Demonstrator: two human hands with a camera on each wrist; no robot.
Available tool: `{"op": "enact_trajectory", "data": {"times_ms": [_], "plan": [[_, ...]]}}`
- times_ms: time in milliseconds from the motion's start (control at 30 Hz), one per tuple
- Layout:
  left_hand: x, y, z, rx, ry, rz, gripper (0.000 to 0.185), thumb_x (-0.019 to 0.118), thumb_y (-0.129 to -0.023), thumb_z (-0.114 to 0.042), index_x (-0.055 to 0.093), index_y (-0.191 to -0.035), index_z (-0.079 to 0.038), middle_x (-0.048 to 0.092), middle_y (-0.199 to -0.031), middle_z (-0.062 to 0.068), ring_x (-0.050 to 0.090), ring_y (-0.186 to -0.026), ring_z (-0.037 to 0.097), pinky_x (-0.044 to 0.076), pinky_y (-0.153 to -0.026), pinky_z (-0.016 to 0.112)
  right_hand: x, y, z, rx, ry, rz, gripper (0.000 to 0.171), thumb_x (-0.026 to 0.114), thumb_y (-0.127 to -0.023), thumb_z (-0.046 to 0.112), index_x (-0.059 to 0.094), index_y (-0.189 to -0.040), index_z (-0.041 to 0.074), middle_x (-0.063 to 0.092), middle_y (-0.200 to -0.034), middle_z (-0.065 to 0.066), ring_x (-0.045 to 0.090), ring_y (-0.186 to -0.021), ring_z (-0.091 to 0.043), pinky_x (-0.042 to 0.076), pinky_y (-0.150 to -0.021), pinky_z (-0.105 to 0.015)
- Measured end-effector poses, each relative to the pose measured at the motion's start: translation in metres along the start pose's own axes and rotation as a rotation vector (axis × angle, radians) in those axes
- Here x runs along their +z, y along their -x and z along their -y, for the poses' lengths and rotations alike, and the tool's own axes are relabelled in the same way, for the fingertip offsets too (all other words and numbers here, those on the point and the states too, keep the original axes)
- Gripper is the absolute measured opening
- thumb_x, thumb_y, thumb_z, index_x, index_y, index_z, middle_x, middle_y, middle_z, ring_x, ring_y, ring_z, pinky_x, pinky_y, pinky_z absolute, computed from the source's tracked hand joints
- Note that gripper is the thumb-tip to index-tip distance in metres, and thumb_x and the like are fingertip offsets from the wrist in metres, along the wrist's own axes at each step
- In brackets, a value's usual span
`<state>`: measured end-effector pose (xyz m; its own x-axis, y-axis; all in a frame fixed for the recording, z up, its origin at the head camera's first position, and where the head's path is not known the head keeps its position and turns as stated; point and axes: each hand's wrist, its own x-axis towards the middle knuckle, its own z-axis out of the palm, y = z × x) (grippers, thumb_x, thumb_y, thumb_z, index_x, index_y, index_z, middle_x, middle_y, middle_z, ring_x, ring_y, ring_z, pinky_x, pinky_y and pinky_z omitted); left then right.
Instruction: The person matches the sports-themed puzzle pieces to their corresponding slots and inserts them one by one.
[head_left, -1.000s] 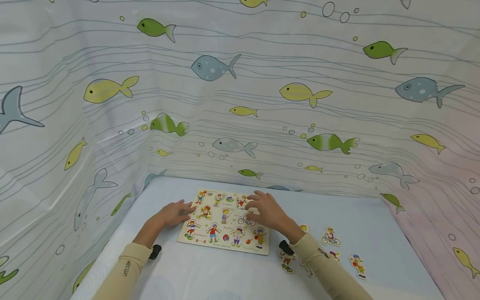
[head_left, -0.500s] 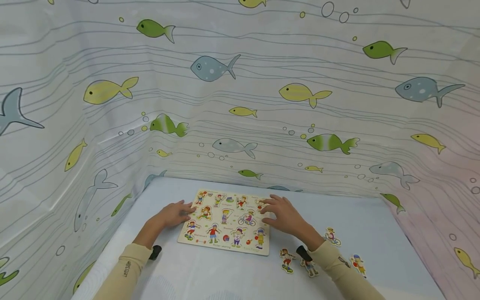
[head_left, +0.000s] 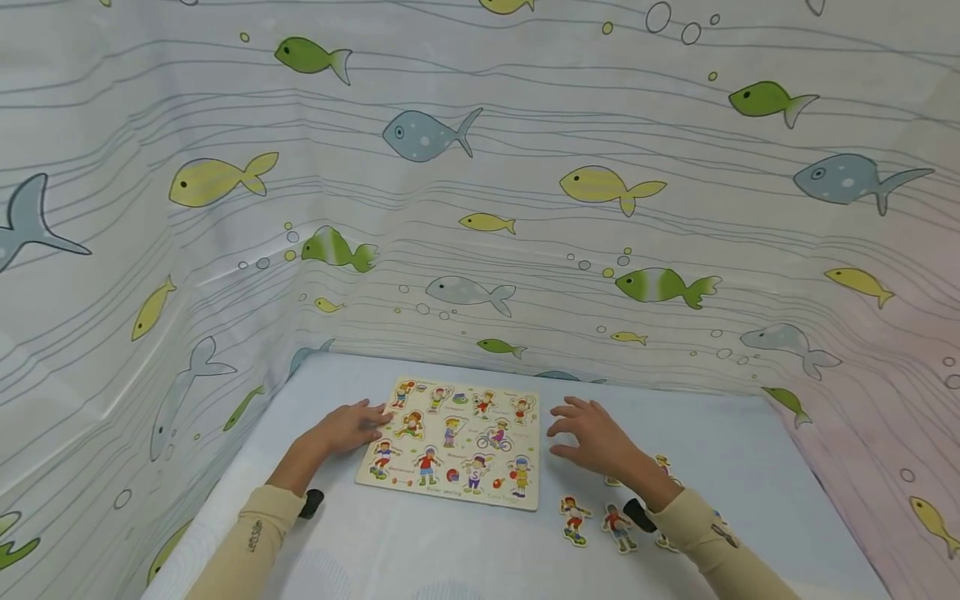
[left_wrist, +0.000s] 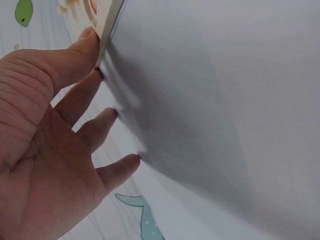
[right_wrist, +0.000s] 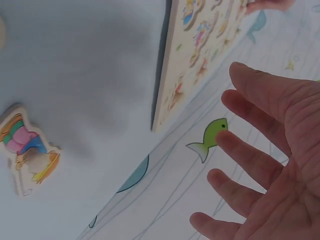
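A wooden peg-style picture puzzle board point(head_left: 467, 446) with cartoon sports figures lies flat on the table. My left hand point(head_left: 347, 427) rests at its left edge; in the left wrist view the thumb point(left_wrist: 80, 52) touches the board's edge, while the other fingers spread down to the table. My right hand point(head_left: 592, 435) is just off the board's right edge, fingers spread and holding nothing. Below it lie loose figure pieces, among them a skateboarder piece point(head_left: 573, 521) and a roller skater piece point(head_left: 618, 527). The right wrist view shows another figure piece point(right_wrist: 30, 150) on the table.
Some loose pieces are partly hidden under the right forearm, such as a cyclist piece point(head_left: 663, 465). The pale blue table point(head_left: 420, 550) meets a fish-printed curtain point(head_left: 480, 250) at its back and sides.
My right hand has moved right, off the board's right side, uncovering the cyclist and racket figures there. The left hand and the board stay where they were.
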<state>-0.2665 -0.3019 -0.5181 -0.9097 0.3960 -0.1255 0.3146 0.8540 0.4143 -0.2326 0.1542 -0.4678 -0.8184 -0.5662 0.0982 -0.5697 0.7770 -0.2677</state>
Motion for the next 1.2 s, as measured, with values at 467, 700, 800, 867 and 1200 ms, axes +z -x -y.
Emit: {"op": "enact_trajectory", "data": {"times_ms": [467,700,800,867,1200], "plan": [[-0.003,0.002,-0.004,0.0,-0.001,-0.005,0.041,0.068,-0.094,-0.02,0.063,-0.132,-0.007,0.049,-0.145,0.015,0.031,-0.138,0.05,0.027,-0.107,0.067,0.001,0.032,-0.026,0.062,0.01,0.012,0.02,0.082,-0.082,0.026,0.078,-0.1,0.017,0.063,-0.129,-0.011,0.039,-0.136,-0.041,0.028,-0.107,-0.068],[-0.002,0.001,-0.001,0.004,-0.005,-0.001,0.042,0.067,-0.094,-0.022,0.062,-0.133,-0.007,0.048,-0.145,0.017,0.031,-0.137,0.052,0.028,-0.106,0.068,0.0,0.043,-0.037,0.091,0.004,-0.012,0.023,0.082,-0.081,0.025,0.078,-0.102,0.015,0.064,-0.128,-0.011,0.039,-0.136,-0.042,0.029,-0.107,-0.067],[-0.002,0.0,0.0,0.0,0.004,0.001,0.042,0.067,-0.094,-0.022,0.062,-0.133,-0.007,0.048,-0.146,0.016,0.03,-0.137,0.051,0.027,-0.107,0.068,0.003,0.046,-0.042,0.09,-0.003,-0.003,0.022,0.082,-0.082,0.024,0.078,-0.101,0.014,0.064,-0.127,-0.013,0.041,-0.134,-0.044,0.029,-0.105,-0.068],[-0.002,0.0,0.0,0.013,-0.006,-0.001,0.042,0.067,-0.094,-0.022,0.062,-0.132,-0.006,0.048,-0.145,0.017,0.031,-0.137,0.052,0.028,-0.106,0.068,0.004,0.047,-0.046,0.098,-0.009,0.007,0.021,0.081,-0.082,0.024,0.078,-0.1,0.014,0.064,-0.126,-0.014,0.041,-0.133,-0.045,0.029,-0.105,-0.069],[0.0,0.0,0.0,0.008,-0.014,0.004,0.042,0.067,-0.094,-0.023,0.063,-0.133,-0.007,0.048,-0.146,0.016,0.031,-0.137,0.052,0.028,-0.106,0.069,0.012,0.056,-0.057,0.166,-0.022,0.033,0.015,0.082,-0.081,0.024,0.078,-0.094,0.017,0.065,-0.124,-0.014,0.042,-0.132,-0.046,0.029,-0.105,-0.069]]}}
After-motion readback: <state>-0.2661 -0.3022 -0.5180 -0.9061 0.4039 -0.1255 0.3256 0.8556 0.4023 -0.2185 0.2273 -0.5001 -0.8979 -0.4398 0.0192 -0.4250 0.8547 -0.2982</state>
